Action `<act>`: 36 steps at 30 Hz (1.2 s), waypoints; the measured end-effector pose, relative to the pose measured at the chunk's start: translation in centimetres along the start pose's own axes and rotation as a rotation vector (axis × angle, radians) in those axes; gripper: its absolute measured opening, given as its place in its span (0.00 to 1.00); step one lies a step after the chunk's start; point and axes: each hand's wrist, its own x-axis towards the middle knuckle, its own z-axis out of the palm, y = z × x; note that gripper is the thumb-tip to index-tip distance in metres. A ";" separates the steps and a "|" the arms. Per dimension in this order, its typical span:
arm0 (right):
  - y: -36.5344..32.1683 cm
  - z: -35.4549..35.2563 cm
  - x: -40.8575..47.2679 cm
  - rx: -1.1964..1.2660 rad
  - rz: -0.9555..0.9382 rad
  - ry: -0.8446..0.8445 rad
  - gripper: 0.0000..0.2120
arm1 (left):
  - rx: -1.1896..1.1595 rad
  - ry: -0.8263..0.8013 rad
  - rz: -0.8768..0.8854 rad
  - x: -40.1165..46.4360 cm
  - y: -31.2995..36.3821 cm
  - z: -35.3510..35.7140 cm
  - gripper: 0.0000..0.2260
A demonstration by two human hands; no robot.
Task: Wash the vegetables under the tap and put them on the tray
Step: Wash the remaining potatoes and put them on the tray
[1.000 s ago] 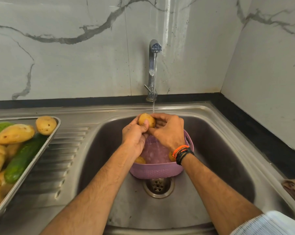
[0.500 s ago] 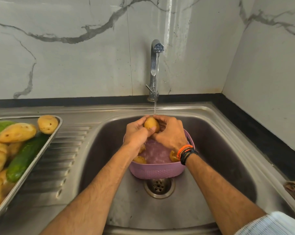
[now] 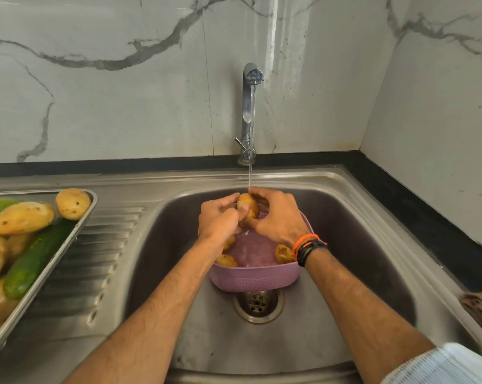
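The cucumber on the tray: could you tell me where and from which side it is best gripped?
Grip the cucumber round its bare middle, coming from above and the sink side: it lies slantwise along the tray rim, its far end tucked under potatoes.

single head-mounted wide-angle cam, looking forward and steeply down into the sink (image 3: 372, 217) from close range; forearms enter from the bottom edge, left hand (image 3: 217, 221) and right hand (image 3: 278, 220) land near frame center. tap (image 3: 248, 112) and marble wall fill the top half, tray (image 3: 79, 231) clipped at left edge. straight lines bow near the edges. no second view, so no overlap
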 end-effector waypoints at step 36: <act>-1.0 -0.2 0.0 0.154 0.022 0.014 0.35 | -0.261 -0.064 -0.097 -0.3 1.1 -0.2 0.17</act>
